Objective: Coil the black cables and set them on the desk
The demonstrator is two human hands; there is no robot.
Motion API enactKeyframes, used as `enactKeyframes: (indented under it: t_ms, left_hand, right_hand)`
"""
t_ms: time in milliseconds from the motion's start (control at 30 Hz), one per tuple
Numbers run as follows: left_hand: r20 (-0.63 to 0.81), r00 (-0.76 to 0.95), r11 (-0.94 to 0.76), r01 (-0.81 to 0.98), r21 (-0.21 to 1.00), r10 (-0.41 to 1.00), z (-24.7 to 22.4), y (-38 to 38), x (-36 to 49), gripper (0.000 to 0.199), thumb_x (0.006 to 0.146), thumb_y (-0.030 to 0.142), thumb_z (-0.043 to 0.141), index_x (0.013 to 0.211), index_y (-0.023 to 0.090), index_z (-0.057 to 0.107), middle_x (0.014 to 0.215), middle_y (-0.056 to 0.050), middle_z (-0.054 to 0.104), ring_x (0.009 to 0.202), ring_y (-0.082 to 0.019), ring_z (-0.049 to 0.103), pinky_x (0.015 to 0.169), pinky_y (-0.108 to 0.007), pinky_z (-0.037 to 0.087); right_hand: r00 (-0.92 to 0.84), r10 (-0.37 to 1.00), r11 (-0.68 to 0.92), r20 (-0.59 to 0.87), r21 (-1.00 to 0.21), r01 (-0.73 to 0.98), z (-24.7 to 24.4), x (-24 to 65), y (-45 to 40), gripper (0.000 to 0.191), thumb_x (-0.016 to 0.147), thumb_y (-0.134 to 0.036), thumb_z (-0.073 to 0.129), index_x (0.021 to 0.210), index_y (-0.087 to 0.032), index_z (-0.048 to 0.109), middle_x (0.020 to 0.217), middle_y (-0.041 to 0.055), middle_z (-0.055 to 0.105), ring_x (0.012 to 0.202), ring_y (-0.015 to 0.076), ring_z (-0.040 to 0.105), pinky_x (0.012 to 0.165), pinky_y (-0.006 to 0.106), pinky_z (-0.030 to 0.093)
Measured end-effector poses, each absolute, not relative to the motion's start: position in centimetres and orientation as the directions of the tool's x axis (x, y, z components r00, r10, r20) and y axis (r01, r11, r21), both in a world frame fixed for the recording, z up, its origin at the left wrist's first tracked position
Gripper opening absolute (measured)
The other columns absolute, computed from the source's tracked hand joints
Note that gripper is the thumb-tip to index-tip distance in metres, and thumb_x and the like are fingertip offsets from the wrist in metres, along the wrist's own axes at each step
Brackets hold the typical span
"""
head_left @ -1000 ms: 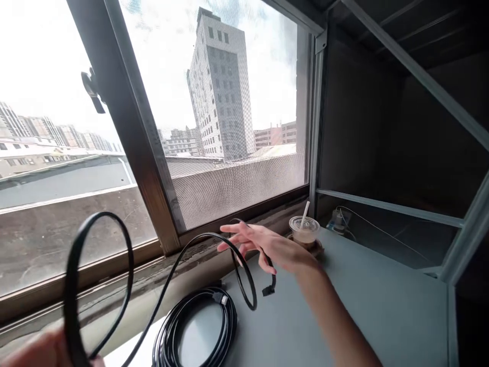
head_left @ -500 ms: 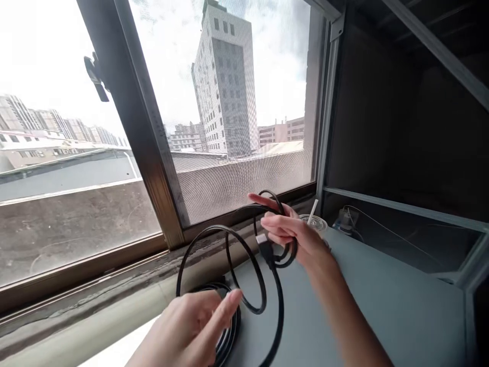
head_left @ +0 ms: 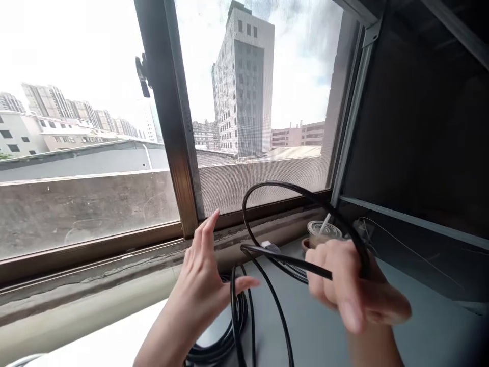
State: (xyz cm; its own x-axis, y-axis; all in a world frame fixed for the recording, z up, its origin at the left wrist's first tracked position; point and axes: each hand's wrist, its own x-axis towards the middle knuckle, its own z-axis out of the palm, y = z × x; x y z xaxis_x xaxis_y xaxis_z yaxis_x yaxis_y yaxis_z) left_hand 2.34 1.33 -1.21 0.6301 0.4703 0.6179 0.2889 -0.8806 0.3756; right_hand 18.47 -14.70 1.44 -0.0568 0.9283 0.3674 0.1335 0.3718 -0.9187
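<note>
A black cable loops in the air in front of the window, with my right hand closed around part of it. Just left of that hand hangs the cable's plug, its metal tip pale and its body dark; the exact kind is too small to tell. My left hand is open, fingers stretched upward and thumb out to the side. Strands of the cable hang beside and behind the left thumb. Below, on the pale tabletop, lies a round coil of black cable, partly hidden by my left hand and wrist.
Behind my right hand stands a lidded plastic cup with a white straw. A pipe runs along the sill under the framed window. Metal rack bars and a socket with a thin wire are at the right.
My right hand has moved right and nearer, turning over and drawing the cable into a wider loop. The left hand has risen and opened. The view has shifted left.
</note>
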Motion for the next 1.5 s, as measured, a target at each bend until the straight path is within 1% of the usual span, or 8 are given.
enactKeyframes:
  t_ms: [67, 233, 533, 667, 833, 1233, 1367, 1500]
  left_hand:
    - [0.71, 0.567, -0.903, 0.174, 0.392, 0.418, -0.7, 0.6, 3.0, 0.092, 0.074, 0.044, 0.065, 0.144, 0.028, 0.007, 0.146, -0.014, 0.027, 0.135, -0.031, 0.028, 0.106, -0.05, 0.03]
    - [0.699, 0.605, -0.849, -0.07, 0.524, 0.381, -0.2, 0.2, 3.5, 0.05, 0.084, 0.026, 0.051, 0.133, 0.026, 0.039, 0.117, -0.007, 0.06, 0.102, -0.02, 0.059, 0.084, -0.029, 0.047]
    - [0.611, 0.253, -0.627, 0.565, 0.536, 0.751, 1.4, 0.5, 0.3, 0.02, 0.083, 0.033, 0.051, 0.096, 0.028, 0.066, 0.066, -0.002, 0.067, 0.058, -0.02, 0.06, 0.052, -0.024, 0.029]
    - [0.677, 0.121, -0.582, 0.633, 0.511, 0.726, 1.4, -0.8, 0.3, 0.023, 0.085, 0.033, 0.048, 0.099, 0.028, 0.065, 0.051, 0.0, 0.058, 0.047, -0.017, 0.051, 0.05, -0.023, 0.022]
    - [0.684, 0.072, -0.629, 0.472, 0.618, 0.726, 1.9, -1.1, 0.6, 0.02, 0.08, 0.036, 0.053, 0.092, 0.024, 0.064, 0.047, 0.004, 0.048, 0.042, -0.011, 0.042, 0.051, -0.021, 0.027]
    - [-0.117, 0.776, -0.048, 0.187, 0.981, 0.619, -2.1, 1.7, 4.7, 0.047, 0.081, 0.058, 0.042, 0.082, 0.014, 0.061, 0.071, -0.009, 0.068, 0.061, -0.021, 0.063, 0.058, -0.029, 0.047]
    - [0.179, 0.743, -0.097, -0.152, 0.984, 0.645, -1.6, 1.2, 5.4, 0.033, 0.085, 0.046, 0.046, 0.082, 0.016, 0.062, 0.102, -0.007, 0.067, 0.096, -0.019, 0.062, 0.085, -0.027, 0.044]
    - [0.382, 0.62, -0.092, -0.447, 0.89, 0.685, -0.9, 1.6, 4.7, 0.042, 0.085, 0.054, 0.046, 0.067, 0.017, 0.051, 0.07, -0.003, 0.066, 0.087, -0.019, 0.066, 0.083, -0.028, 0.046]
  right_hand:
    - [-0.556, 0.786, 0.404, 0.27, -0.906, 0.131, 2.4, 18.6, -15.1, 0.066, 0.08, -0.072, 0.043, 0.045, -0.017, 0.057, 0.037, -0.0005, 0.037, 0.032, -0.0021, 0.028, 0.041, 0.014, 0.02]
    - [-0.562, 0.826, 0.207, 0.04, -0.949, 0.237, 3.4, 18.1, -15.5, 0.067, 0.077, -0.075, 0.042, 0.051, -0.015, 0.055, 0.039, 0.0009, 0.036, 0.033, 0.0024, 0.031, 0.035, 0.015, 0.023]
    - [0.068, 0.928, 0.291, 0.366, -0.828, 0.479, 1.8, 17.4, -12.0, 0.069, 0.088, -0.055, 0.049, 0.144, -0.02, 0.028, 0.082, 0.0031, 0.058, 0.072, 0.0104, 0.059, 0.071, 0.022, 0.049]
    - [-0.007, 0.95, 0.238, 0.313, -0.709, 0.663, 1.6, 14.8, -10.8, 0.09, 0.067, -0.047, 0.075, 0.143, -0.026, 0.033, 0.099, 0.002, 0.059, 0.075, 0.0102, 0.059, 0.072, 0.02, 0.049]
    - [0.197, 0.855, 0.278, 0.479, -0.745, 0.607, 0.9, 14.5, -9.4, 0.03, 0.086, -0.025, 0.053, 0.114, -0.019, 0.064, 0.061, -0.0036, 0.052, 0.038, 0.0003, 0.036, 0.038, 0.012, 0.032]
    - [0.533, 0.303, 0.705, 0.79, -0.562, 0.433, 0.5, 13.3, -10.1, 0.023, 0.079, -0.017, 0.067, 0.101, -0.023, 0.071, 0.041, -0.0065, 0.038, 0.028, 0.001, 0.027, 0.026, 0.013, 0.021]
    - [0.513, 0.316, 0.78, 0.798, -0.526, 0.338, 0.6, 13.4, -9.9, 0.022, 0.078, -0.018, 0.068, 0.099, -0.024, 0.071, 0.037, -0.0081, 0.032, 0.026, 0.001, 0.021, 0.025, 0.012, 0.021]
    - [0.573, 0.496, 0.767, 0.653, -0.638, 0.063, 0.8, 15.6, -7.8, 0.018, 0.076, -0.026, 0.068, 0.094, -0.022, 0.068, 0.035, -0.0107, 0.021, 0.027, 0.0016, 0.015, 0.024, 0.009, 0.021]
